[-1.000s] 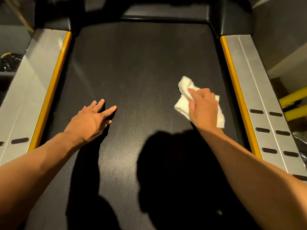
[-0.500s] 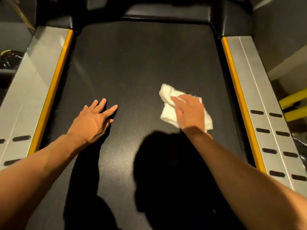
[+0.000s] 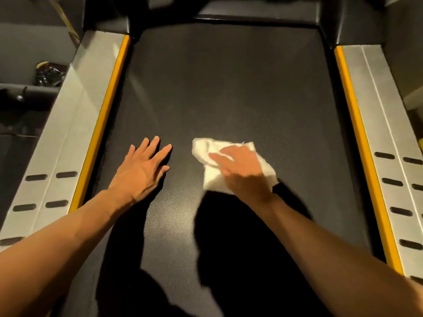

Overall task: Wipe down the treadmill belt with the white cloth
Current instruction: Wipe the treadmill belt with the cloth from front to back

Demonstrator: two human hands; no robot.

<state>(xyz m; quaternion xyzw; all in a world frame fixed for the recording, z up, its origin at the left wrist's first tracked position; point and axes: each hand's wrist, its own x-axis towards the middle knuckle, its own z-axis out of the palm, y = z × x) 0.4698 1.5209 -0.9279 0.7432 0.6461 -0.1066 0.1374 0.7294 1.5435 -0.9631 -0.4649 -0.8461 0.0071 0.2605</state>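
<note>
The black textured treadmill belt (image 3: pixel 224 83) fills the middle of the head view. A crumpled white cloth (image 3: pixel 207 152) lies on the belt near its middle, and my right hand (image 3: pixel 242 172) presses down on it with fingers spread over the top, pointing left. My left hand (image 3: pixel 143 168) rests flat on the belt just left of the cloth, fingers apart, holding nothing. A small gap of bare belt separates the two hands.
Silver side rails with yellow inner strips run along the left (image 3: pixel 75 124) and right (image 3: pixel 375 124) of the belt, with dark slots in them. The black motor cover (image 3: pixel 251 10) closes the far end. My shadow darkens the near belt.
My right hand has slid the cloth leftward across the belt, from near the right rail to the middle. My left hand has stayed flat in place.
</note>
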